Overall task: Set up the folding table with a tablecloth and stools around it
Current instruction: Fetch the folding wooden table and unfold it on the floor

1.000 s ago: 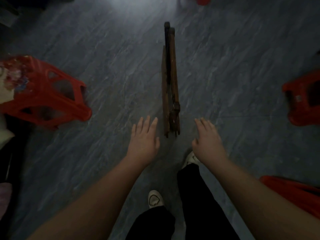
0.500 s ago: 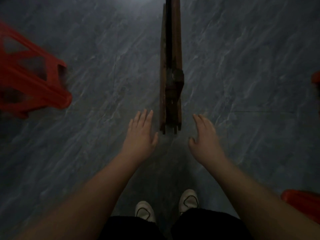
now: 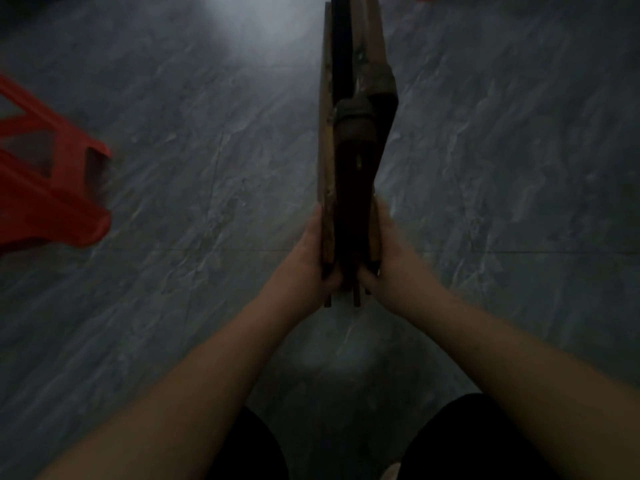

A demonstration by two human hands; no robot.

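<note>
Wood, dark and worn, fills the middle of the view: the folding table (image 3: 349,161) is still folded flat and seen edge-on, running straight away from the person and out past the top edge. Its pale top board lies on the left side, and the darker leg pieces are packed against it on the right, where they bulge outward a little at a joint about halfway up. Whether its far end touches the floor (image 3: 173,306) cannot be told.

Both hands hold the near end. The left hand (image 3: 306,258) lies against the outer face of the board, fingers stretched along it and thumb hooked round the end. The right hand (image 3: 388,258) mirrors it on the leg side, fingers along the outermost leg and thumb curled over the end. The table is clamped between the two palms, with a few leg tips poking out below the thumbs.

Grey, marble-veined tiles make up the floor. A red plastic stool (image 3: 45,188) stands at the left edge, well apart from the table and partly cut off. Black trousers (image 3: 242,452) show at the bottom, and a pale shoe tip (image 3: 389,472) beside them.
</note>
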